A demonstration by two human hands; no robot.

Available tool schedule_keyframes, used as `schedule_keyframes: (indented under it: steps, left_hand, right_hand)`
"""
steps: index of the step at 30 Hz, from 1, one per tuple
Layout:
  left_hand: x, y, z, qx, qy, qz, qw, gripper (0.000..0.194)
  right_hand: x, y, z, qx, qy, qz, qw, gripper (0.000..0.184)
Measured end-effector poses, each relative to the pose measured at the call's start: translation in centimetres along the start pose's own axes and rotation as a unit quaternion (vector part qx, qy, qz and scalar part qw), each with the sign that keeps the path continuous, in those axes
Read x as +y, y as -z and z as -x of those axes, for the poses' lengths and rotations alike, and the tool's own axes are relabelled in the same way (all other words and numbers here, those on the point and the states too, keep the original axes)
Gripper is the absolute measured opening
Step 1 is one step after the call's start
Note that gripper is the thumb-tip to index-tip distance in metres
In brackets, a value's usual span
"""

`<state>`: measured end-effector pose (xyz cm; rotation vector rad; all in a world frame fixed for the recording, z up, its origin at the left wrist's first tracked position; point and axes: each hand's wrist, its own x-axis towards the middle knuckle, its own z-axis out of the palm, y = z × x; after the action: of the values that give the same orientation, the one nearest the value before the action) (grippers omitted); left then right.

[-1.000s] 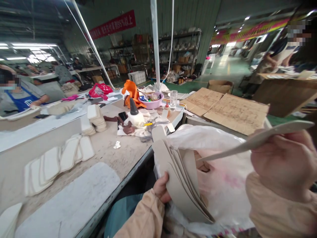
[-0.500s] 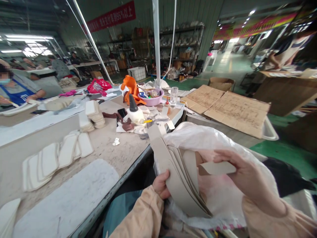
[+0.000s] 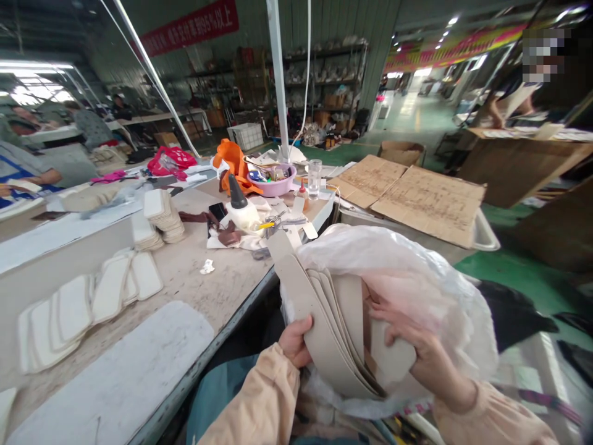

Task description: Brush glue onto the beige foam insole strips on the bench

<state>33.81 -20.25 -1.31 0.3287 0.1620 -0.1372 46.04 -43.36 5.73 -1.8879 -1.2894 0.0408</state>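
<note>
Strips (image 3: 324, 346) grasped by the left fingers (image 3: 303, 325) should be steadied uncreased; the pale piece (image 3: 396, 358) grasped by the right fingers (image 3: 402, 322), guided without snagging the bag (image 3: 370, 242).

A bundle of thin grey-beige strips (image 3: 325, 346) sits at lower centre of the frame, curved and overlapping, slanting from upper left to lower right, the gaps between them widest near the top. To its right, a smooth, pale flat piece (image 3: 395, 357) tilts, partly hidden by fingers, its blunt end showing.
</note>
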Motion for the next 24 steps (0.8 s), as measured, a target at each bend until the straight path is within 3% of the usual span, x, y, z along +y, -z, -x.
schedule_keyframes:
  steps: [3, 6, 9, 12, 16, 21, 24]
  left_hand:
    - [0.1, -0.6, 0.0, -0.004, 0.004, -0.009, 1.000, 0.041]
    - [0.2, -1.0, 0.0, -0.008, -0.004, -0.021, 1.000, 0.036]
    - [0.3, -1.1, 0.0, -0.003, -0.009, -0.030, 1.000, 0.037]
    - [0.3, -1.3, -0.1, 0.012, -0.021, -0.033, 0.999, 0.039]
    - [0.1, -1.9, -0.4, 0.025, -0.016, -0.042, 0.999, 0.041]
    - [-0.3, -3.1, -0.7, 0.011, -0.015, -0.070, 0.997, 0.042]
    - [-0.4, -3.4, -0.7, 0.000, 0.004, -0.085, 0.996, 0.045]
  right_hand:
    - [0.3, -0.5, -0.7, 0.117, -0.093, -0.106, 0.983, 0.010]
    - [0.3, -0.6, -2.3, 0.213, -0.208, -0.169, 0.939, 0.014]
    - [-0.5, 0.1, -4.1, 0.251, -0.296, -0.241, 0.889, 0.025]
    - [-1.5, 1.6, -5.3, 0.219, -0.321, -0.226, 0.893, 0.029]
    - [-2.0, 2.2, -6.0, 0.159, -0.347, -0.070, 0.922, 0.029]
    - [-0.7, -0.4, -6.4, 0.040, -0.381, -0.078, 0.920, 0.044]
    - [0.2, -1.7, -6.2, 0.020, -0.381, -0.113, 0.917, 0.038]
